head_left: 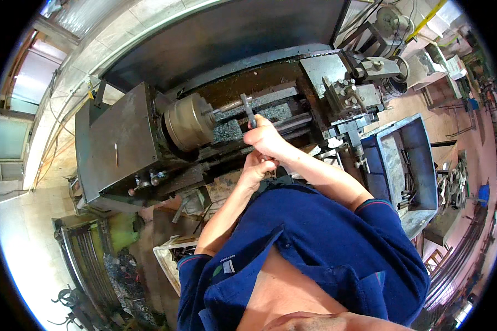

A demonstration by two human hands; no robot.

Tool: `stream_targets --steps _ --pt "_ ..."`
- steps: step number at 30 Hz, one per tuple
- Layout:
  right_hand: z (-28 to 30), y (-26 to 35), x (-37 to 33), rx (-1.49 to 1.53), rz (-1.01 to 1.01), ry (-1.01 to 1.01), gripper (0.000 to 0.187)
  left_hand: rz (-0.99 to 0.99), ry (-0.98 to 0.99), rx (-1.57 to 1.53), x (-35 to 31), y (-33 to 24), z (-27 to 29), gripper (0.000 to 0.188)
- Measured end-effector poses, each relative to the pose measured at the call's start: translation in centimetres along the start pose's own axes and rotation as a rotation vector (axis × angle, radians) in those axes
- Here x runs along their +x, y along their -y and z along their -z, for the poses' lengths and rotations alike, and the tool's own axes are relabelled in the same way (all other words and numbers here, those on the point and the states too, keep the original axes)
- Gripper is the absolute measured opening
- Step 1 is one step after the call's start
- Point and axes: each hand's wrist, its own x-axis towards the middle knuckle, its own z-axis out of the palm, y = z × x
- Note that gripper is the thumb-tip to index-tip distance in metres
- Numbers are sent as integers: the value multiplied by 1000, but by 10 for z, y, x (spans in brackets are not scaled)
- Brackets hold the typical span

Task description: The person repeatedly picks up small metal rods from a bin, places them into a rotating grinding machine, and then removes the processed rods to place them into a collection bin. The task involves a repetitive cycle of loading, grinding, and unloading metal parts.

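My right hand (266,137) is closed round the lower end of a dark T-shaped tool (248,110), held over the lathe bed. From the tool's upper part a slim metal rod (226,106) runs left to the front of the round lathe chuck (189,122); I cannot tell whether rod and tool are one piece. Just below the right wrist, close to my body, my left hand (256,170) has its fingers curled together. Whatever may be in those fingers is hidden.
The grey headstock (116,143) stands left of the chuck, with levers on its front. Metal chips (226,131) cover the bed. On the right are the tool post (348,94) and a blue bin (429,160) holding metal bars. A dark splash guard (221,41) rises behind.
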Motion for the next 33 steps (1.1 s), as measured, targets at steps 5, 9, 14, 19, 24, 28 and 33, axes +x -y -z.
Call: stream_targets --steps 5,9,14,19,24,28,33 --pt "-9 7 -3 11 63 41 20 -45 -30 23 -13 -8 4 39" --pt "6 14 -11 121 36 53 15 -45 7 75 -7 -14 -12 40" --pt "-5 3 -2 7 70 26 17 -95 -13 127 -8 -4 3 45" --pt "2 4 -5 139 68 103 17 -73 -34 166 -7 -9 -7 42" --pt "-2 -1 -4 54 72 41 19 -99 -1 103 -3 0 0 45" --pt "-3 3 -1 49 67 90 18 -128 -3 168 -5 -5 0 40" --pt "7 0 -9 211 106 21 14 -139 22 158 3 3 -3 39"
